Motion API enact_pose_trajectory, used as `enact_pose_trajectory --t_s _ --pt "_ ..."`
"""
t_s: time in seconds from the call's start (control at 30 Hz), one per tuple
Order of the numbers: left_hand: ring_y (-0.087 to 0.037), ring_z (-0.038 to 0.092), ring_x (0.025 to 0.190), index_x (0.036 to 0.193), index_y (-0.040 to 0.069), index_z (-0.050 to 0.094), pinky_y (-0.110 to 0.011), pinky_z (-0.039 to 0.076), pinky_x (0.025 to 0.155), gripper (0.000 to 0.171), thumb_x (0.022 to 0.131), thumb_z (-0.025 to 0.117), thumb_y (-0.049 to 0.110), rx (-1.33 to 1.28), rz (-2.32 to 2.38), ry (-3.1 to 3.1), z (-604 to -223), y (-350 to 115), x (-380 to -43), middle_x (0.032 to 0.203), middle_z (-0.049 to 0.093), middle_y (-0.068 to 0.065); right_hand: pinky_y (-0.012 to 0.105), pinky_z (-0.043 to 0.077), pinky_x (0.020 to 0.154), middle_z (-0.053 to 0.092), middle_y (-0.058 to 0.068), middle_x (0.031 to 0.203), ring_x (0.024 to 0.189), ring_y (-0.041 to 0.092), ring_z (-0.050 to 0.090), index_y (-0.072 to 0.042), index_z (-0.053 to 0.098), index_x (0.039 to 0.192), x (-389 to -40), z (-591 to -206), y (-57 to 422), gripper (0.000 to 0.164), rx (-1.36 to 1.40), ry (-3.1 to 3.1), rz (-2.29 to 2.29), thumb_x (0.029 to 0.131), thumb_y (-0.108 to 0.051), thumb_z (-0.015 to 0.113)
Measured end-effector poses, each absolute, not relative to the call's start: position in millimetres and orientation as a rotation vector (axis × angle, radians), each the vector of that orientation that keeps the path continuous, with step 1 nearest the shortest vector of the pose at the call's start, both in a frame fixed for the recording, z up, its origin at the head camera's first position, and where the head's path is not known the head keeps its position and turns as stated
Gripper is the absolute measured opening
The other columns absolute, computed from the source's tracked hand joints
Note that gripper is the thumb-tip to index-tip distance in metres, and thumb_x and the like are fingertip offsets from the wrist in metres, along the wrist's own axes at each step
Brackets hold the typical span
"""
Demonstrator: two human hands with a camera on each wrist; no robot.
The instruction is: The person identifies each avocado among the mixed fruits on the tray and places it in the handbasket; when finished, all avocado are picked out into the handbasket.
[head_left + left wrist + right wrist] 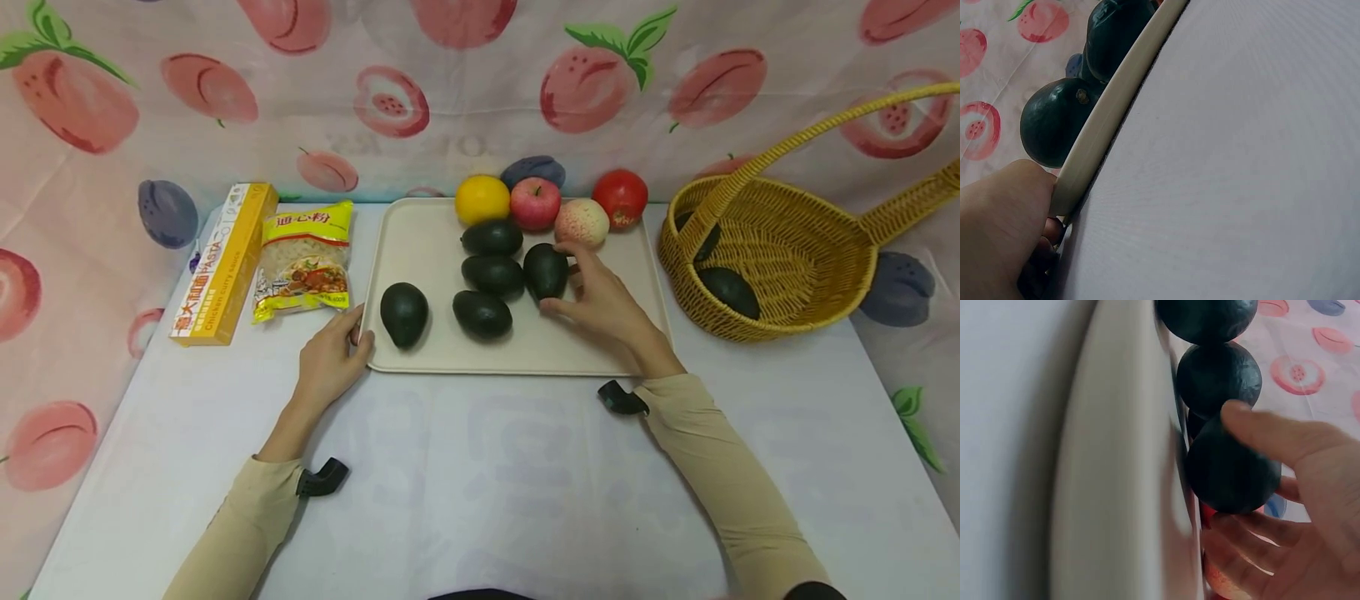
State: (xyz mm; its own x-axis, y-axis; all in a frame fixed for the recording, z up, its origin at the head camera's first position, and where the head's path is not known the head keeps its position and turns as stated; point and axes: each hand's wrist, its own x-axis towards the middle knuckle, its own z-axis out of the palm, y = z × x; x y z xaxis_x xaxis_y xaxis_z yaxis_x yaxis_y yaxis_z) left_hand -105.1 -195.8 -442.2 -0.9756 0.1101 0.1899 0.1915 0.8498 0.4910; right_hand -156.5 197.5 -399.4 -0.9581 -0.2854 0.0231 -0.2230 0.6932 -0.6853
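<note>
Several dark green avocados lie on a cream tray (pixel 435 358). My right hand (pixel 600 300) holds the rightmost avocado (pixel 546 271), thumb at its near end and fingers round its far end. In the right wrist view the thumb presses on that avocado (pixel 1232 469), with the fingers (pixel 1254 544) curving below it. Beside it are three more avocados (pixel 492 276) in a column, and a separate avocado (pixel 404 314) lies near the tray's left edge. My left hand (pixel 330 354) grips the tray's near left corner; the left wrist view has the thumb along the rim (pixel 1075 178) and fingertips under it.
Along the tray's back are a yellow fruit (pixel 482 199), an apple (pixel 535 203), a pale pink fruit (pixel 582 222) and a red fruit (pixel 620 198). A wicker basket (pixel 810 292) with avocados stands right. A pasta box (pixel 225 267) and a macaroni bag (pixel 303 262) lie left.
</note>
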Motion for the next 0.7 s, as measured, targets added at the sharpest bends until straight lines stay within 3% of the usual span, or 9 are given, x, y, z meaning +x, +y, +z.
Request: enact_pose_trajectory --t_s 0.1,0.33,0.47,0.57,0.7 --pt "-0.012 0.032 0.056 0.130 0.004 0.055 -0.029 0.024 0.048 0.045 0.089 0.054 0.022 -0.234 -0.789 -2.871 -442 -196 -105 0.073 0.045 -0.002 0.041 0.043 0.084 0.041 0.005 0.138 0.106 0.028 0.055 -0.020 0.031 0.139 -157 -401 197 0.083 -0.423 2.806 -1.161 0.073 -0.032 0.080" --pt "-0.013 0.033 0.056 0.131 0.004 0.055 -0.029 0.024 0.049 0.045 0.090 0.054 0.022 -0.245 -0.794 -2.872 -441 -197 -106 0.073 0.045 -0.003 0.047 0.049 0.090 0.036 0.010 0.141 0.109 0.034 0.059 -0.009 0.030 0.140 -157 -397 203 0.084 -0.445 2.607 -1.440 0.073 -0.016 0.080" --pt "-0.012 0.032 0.055 0.130 0.003 0.055 -0.029 0.025 0.048 0.045 0.090 0.055 0.021 -0.251 -0.794 -2.863 -442 -197 -105 0.073 0.046 -0.003 0.050 0.048 0.092 0.037 0.010 0.139 0.116 0.033 0.053 -0.012 0.029 0.142 -153 -387 210 0.084 -0.473 2.570 -1.509 0.074 -0.013 0.079" --pt "-0.012 0.032 0.055 0.130 0.004 0.056 -0.028 0.025 0.048 0.044 0.089 0.055 0.021 -0.250 -0.796 -2.861 -442 -197 -105 0.074 0.047 -0.002 0.050 0.047 0.093 0.035 0.007 0.140 0.123 0.031 0.046 -0.022 0.026 0.146 -149 -374 215 0.086 -0.499 2.546 -1.519 0.076 -0.013 0.077" --pt "-0.012 0.032 0.056 0.130 0.005 0.056 -0.029 0.024 0.048 0.044 0.090 0.055 0.022 -0.248 -0.796 -2.864 -442 -197 -105 0.074 0.047 -0.001 0.040 0.049 0.093 0.030 0.000 0.145 0.128 0.030 0.042 -0.031 0.027 0.147 -143 -358 223 0.085 -0.544 2.501 -1.524 0.079 -0.012 0.074"
